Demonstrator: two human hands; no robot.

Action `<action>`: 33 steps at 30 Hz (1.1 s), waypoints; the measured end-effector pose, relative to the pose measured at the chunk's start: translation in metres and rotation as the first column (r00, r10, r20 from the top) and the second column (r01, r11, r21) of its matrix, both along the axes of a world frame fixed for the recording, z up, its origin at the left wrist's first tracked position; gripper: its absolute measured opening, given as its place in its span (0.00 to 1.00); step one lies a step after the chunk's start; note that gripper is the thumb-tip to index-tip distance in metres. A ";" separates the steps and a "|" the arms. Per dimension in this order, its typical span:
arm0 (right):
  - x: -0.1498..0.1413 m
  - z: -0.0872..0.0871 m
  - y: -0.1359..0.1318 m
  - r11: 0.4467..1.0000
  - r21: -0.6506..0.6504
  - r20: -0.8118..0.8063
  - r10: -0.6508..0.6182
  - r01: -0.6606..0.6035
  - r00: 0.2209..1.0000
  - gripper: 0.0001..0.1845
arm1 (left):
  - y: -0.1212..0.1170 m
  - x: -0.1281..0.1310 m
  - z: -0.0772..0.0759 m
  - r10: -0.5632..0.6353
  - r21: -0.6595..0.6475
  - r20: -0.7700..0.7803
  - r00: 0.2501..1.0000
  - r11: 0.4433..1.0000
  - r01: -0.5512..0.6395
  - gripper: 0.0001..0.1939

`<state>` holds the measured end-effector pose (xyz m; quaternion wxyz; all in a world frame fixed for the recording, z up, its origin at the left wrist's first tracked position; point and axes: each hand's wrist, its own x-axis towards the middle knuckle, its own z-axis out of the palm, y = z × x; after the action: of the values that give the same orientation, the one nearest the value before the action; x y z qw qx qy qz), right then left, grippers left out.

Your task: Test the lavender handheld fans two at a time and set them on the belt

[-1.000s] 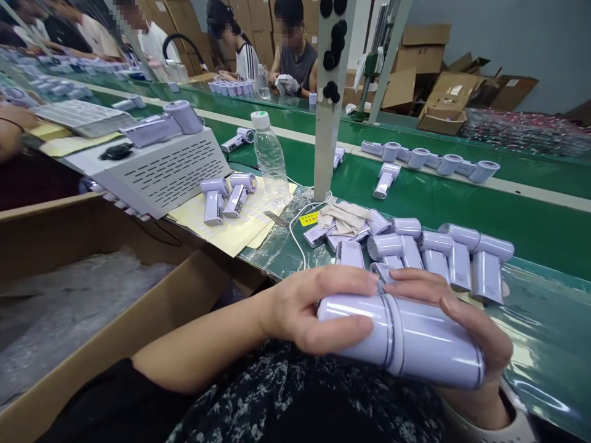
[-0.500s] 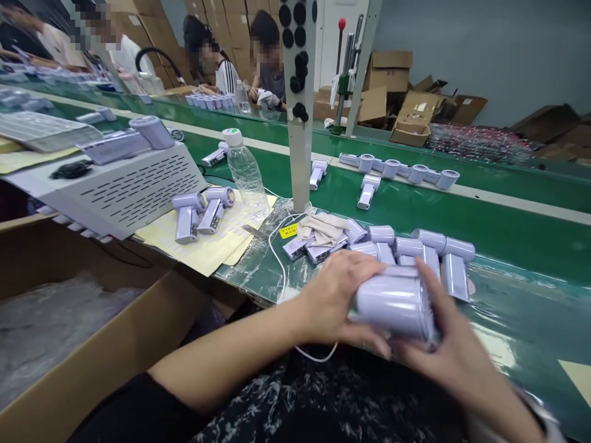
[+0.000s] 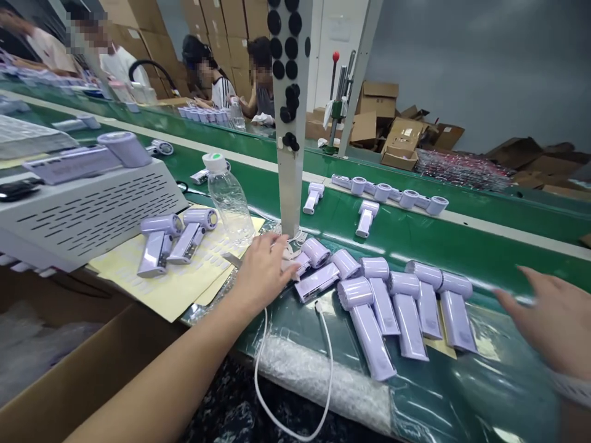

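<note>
My left hand [image 3: 263, 271] is by the foot of the post, its fingers curled over a pale cloth [image 3: 287, 252] that shows only in part. Beside its thumb lie lavender handheld fans [image 3: 317, 282], some partly covered by others. To the right, several more handheld fans [image 3: 410, 326] lie side by side with their round heads away from me. One handheld fan [image 3: 369, 332] lies nearest me, its handle pointing towards me. My right hand [image 3: 549, 320] hovers at the far right, blurred, with fingers spread and nothing in it.
A white cable [image 3: 330, 369] loops over bubble wrap [image 3: 323, 375] at the front edge. A plastic bottle [image 3: 231, 203] stands left of the post [image 3: 290, 191]. Two handheld fans [image 3: 157, 246] rest on yellow sheets [image 3: 170, 298] by a vented grey box [image 3: 115, 215]. Co-workers sit across the green belt [image 3: 406, 237].
The handheld fan that both hands held now lies at the front of the row. My left hand has moved left to the post, and the cloth has shifted left. My right hand has moved away right.
</note>
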<state>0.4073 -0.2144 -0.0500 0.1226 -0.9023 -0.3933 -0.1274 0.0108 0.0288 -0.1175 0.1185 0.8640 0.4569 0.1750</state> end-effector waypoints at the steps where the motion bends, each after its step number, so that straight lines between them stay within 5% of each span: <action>1: -0.017 0.011 0.042 0.977 -0.213 -0.037 0.006 -0.014 0.999 0.41 | 0.000 0.003 -0.002 -0.043 -0.037 0.020 0.999 0.998 0.044 0.29; 3: -0.048 0.019 0.123 0.932 -0.317 -0.119 0.145 -0.176 0.982 0.30 | 0.003 0.010 -0.008 -0.115 -0.150 0.036 0.993 0.981 0.119 0.24; 6: -0.081 -0.001 0.217 0.848 -0.388 -0.287 0.260 -0.360 0.922 0.21 | 0.009 0.015 -0.013 -0.102 -0.227 0.038 0.994 0.968 0.108 0.16; 10: -0.103 -0.018 0.264 0.808 -0.366 -0.387 0.319 -0.462 0.865 0.17 | 0.012 -0.003 -0.007 0.005 -0.216 0.088 0.996 0.976 0.014 0.16; 14: -0.114 0.011 0.225 0.820 -0.212 -0.429 0.411 -0.532 0.805 0.20 | 0.004 -0.032 0.007 0.138 -0.039 0.341 0.930 0.990 -0.132 0.20; 17: -0.141 0.030 0.161 0.795 -0.084 -0.451 0.508 -0.601 0.734 0.21 | -0.004 -0.045 0.015 0.164 -0.081 0.505 0.847 0.986 -0.143 0.23; 18: -0.155 0.032 0.139 0.771 0.050 -0.428 0.591 -0.635 0.683 0.20 | -0.005 -0.046 0.016 0.171 -0.112 0.536 0.826 0.985 -0.131 0.24; 21: -0.199 0.025 0.090 0.666 0.269 -0.392 0.735 -0.696 0.553 0.17 | -0.006 -0.044 0.015 0.136 -0.124 0.603 0.786 0.989 -0.077 0.23; 25: -0.236 0.007 0.071 0.663 0.341 -0.414 0.742 -0.666 0.527 0.17 | -0.004 -0.040 0.005 0.074 -0.104 0.663 0.745 0.995 -0.006 0.27; 28: -0.250 -0.005 0.070 0.661 0.387 -0.369 0.750 -0.643 0.549 0.17 | -0.009 -0.041 -0.002 0.132 -0.221 0.827 0.547 0.970 0.099 0.33; 30: -0.259 -0.013 0.069 0.642 0.410 -0.300 0.765 -0.648 0.569 0.17 | -0.019 -0.041 -0.004 0.229 -0.351 0.900 0.371 0.886 0.305 0.38; 33: -0.276 -0.026 0.065 0.585 0.405 -0.153 0.801 -0.703 0.579 0.18 | -0.039 -0.041 -0.001 0.387 -0.438 0.891 0.236 0.602 0.668 0.41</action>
<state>0.1313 -0.1493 -0.0763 0.3626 -0.6230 -0.6926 0.0277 -0.0304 -0.0101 -0.1186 0.7490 0.4577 0.2109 0.4302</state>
